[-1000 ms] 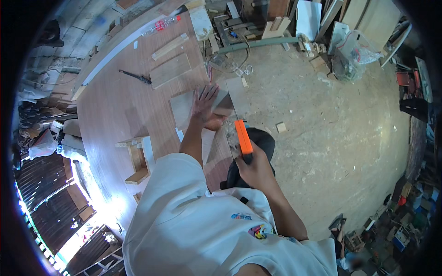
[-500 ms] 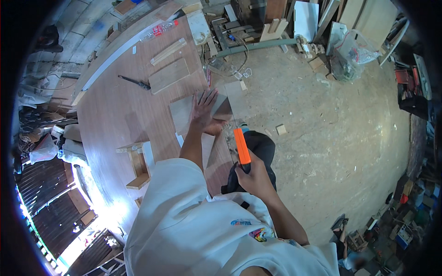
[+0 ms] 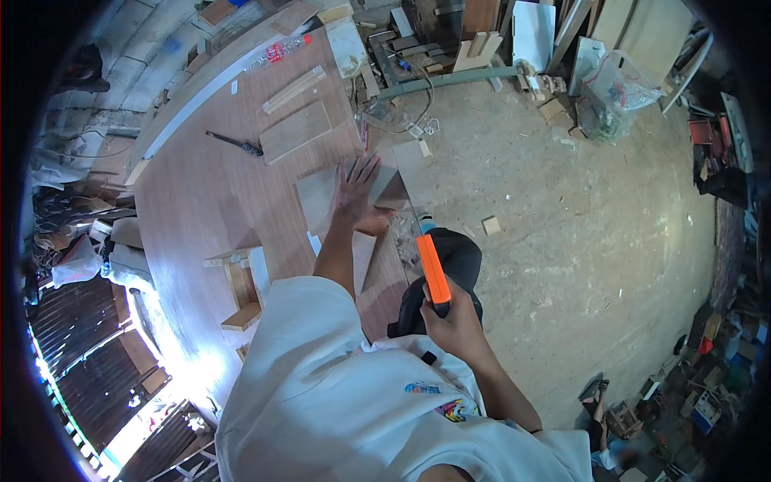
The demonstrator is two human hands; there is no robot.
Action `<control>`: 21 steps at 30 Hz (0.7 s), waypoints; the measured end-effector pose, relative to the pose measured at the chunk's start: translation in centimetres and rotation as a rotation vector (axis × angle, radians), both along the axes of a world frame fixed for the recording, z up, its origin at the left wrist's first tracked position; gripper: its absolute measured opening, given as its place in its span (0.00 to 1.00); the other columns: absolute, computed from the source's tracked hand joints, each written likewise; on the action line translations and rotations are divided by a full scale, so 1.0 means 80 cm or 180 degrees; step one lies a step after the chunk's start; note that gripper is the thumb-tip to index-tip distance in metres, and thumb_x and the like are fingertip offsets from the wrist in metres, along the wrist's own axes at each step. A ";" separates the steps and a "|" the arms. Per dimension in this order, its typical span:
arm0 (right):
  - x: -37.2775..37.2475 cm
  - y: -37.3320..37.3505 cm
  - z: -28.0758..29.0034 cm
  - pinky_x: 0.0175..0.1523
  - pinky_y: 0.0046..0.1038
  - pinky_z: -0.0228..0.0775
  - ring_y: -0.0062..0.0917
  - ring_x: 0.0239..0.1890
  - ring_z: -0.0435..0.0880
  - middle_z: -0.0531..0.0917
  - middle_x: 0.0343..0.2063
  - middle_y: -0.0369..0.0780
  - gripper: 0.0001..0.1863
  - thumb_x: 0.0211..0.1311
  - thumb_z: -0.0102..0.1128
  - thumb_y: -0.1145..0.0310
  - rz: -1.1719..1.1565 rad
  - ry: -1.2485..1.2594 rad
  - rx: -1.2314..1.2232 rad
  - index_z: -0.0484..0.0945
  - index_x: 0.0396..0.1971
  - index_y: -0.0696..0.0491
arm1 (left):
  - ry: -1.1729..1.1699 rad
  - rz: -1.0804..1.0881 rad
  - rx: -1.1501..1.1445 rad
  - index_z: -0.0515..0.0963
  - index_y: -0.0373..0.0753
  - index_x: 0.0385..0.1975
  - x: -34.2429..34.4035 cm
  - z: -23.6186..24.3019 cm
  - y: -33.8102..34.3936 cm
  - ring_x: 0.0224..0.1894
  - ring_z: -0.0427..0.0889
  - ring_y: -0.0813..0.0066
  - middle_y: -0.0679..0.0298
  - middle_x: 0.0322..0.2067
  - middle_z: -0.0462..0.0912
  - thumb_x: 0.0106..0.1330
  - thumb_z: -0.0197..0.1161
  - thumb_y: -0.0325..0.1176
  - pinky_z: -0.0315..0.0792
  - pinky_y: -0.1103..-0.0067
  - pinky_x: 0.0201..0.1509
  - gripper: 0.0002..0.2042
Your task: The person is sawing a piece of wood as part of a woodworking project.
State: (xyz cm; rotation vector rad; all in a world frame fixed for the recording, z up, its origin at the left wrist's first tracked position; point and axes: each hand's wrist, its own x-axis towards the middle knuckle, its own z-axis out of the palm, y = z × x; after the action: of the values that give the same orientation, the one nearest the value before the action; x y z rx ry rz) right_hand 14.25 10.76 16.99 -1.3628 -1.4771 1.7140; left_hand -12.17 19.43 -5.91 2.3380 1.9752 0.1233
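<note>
My left hand (image 3: pixel 354 195) lies on a grey-brown board (image 3: pixel 318 186) at the edge of the wooden worktable (image 3: pixel 185 209), its fingers stretched out. My right hand (image 3: pixel 452 320) grips a tool with a bright orange body and dark handle (image 3: pixel 430 261); it looks like a saw, with a thin blade toward the board's right edge, though the blade is hard to make out. My bent leg (image 3: pixel 459 259) in dark trousers is beneath the tool. A narrow white-faced piece (image 3: pixel 361 257) lies just below the board.
On the table are a small wooden box (image 3: pixel 238 291), offcuts (image 3: pixel 295 131), a black tool (image 3: pixel 245 145) and a red-labelled bottle (image 3: pixel 277 54). Panels (image 3: pixel 532 32) and a plastic bag (image 3: pixel 610 108) stand beyond the concrete floor. Another person (image 3: pixel 602 434) is at lower right.
My right hand with the orange tool has moved down toward me and slightly right. My left hand stays on the board; the whole view has shifted a little downward since one second ago.
</note>
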 end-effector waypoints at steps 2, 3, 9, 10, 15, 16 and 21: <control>-0.005 0.004 -0.017 0.38 0.26 0.66 0.21 0.30 0.73 0.71 0.23 0.40 0.08 0.50 0.54 0.82 0.0073 0.0050 0.0274 0.69 0.32 0.59 | 0.0098 0.0095 -0.0306 0.51 0.46 0.71 -0.006 0.021 -0.009 0.74 0.46 0.66 0.70 0.72 0.51 0.35 0.62 0.74 0.37 0.49 0.73 0.60; -0.010 0.017 -0.052 0.38 0.26 0.66 0.21 0.29 0.73 0.71 0.23 0.40 0.09 0.50 0.54 0.82 0.0016 -0.0074 0.0571 0.69 0.32 0.60 | 0.0068 0.0048 -0.0302 0.51 0.46 0.71 0.001 0.021 -0.007 0.74 0.46 0.66 0.70 0.72 0.51 0.35 0.62 0.74 0.37 0.49 0.73 0.60; -0.047 0.075 -0.110 0.36 0.27 0.67 0.21 0.27 0.72 0.72 0.20 0.38 0.07 0.52 0.54 0.80 -0.0008 -0.0207 -0.0170 0.70 0.32 0.61 | 0.0264 -0.0055 -0.0490 0.53 0.46 0.70 0.013 0.000 0.007 0.74 0.47 0.65 0.70 0.71 0.51 0.32 0.65 0.73 0.38 0.49 0.73 0.62; -0.048 0.067 -0.089 0.36 0.26 0.67 0.20 0.28 0.72 0.72 0.21 0.38 0.07 0.52 0.54 0.81 0.0159 -0.0183 -0.0238 0.70 0.32 0.61 | 0.0454 -0.0023 -0.0157 0.53 0.46 0.70 -0.005 -0.013 -0.004 0.74 0.48 0.65 0.70 0.71 0.52 0.31 0.66 0.73 0.39 0.49 0.73 0.62; -0.007 0.003 -0.045 0.39 0.24 0.66 0.20 0.31 0.72 0.72 0.25 0.39 0.06 0.53 0.52 0.81 -0.0006 0.0140 0.0138 0.69 0.31 0.60 | -0.0107 0.0057 -0.0194 0.54 0.44 0.69 -0.004 0.013 -0.009 0.73 0.49 0.65 0.70 0.71 0.53 0.31 0.66 0.71 0.41 0.49 0.72 0.61; -0.012 0.009 -0.054 0.39 0.24 0.66 0.20 0.31 0.72 0.72 0.25 0.39 0.06 0.53 0.52 0.81 -0.0003 0.0156 0.0157 0.69 0.31 0.60 | 0.0049 0.0017 -0.0029 0.54 0.44 0.69 -0.006 0.011 -0.005 0.73 0.49 0.65 0.69 0.71 0.54 0.30 0.67 0.71 0.41 0.49 0.72 0.62; -0.040 0.072 -0.051 0.39 0.23 0.66 0.20 0.29 0.72 0.72 0.24 0.39 0.04 0.53 0.53 0.80 0.0167 -0.0363 -0.0773 0.69 0.30 0.60 | 0.0093 -0.0125 0.0040 0.55 0.42 0.69 0.007 0.000 0.009 0.73 0.49 0.65 0.68 0.70 0.54 0.28 0.67 0.71 0.42 0.49 0.72 0.63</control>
State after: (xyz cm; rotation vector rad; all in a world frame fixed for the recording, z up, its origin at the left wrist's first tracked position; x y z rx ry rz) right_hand 11.06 16.52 12.94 -1.5817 -1.4114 1.9284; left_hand -11.64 20.14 -5.92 2.3983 1.9459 0.1000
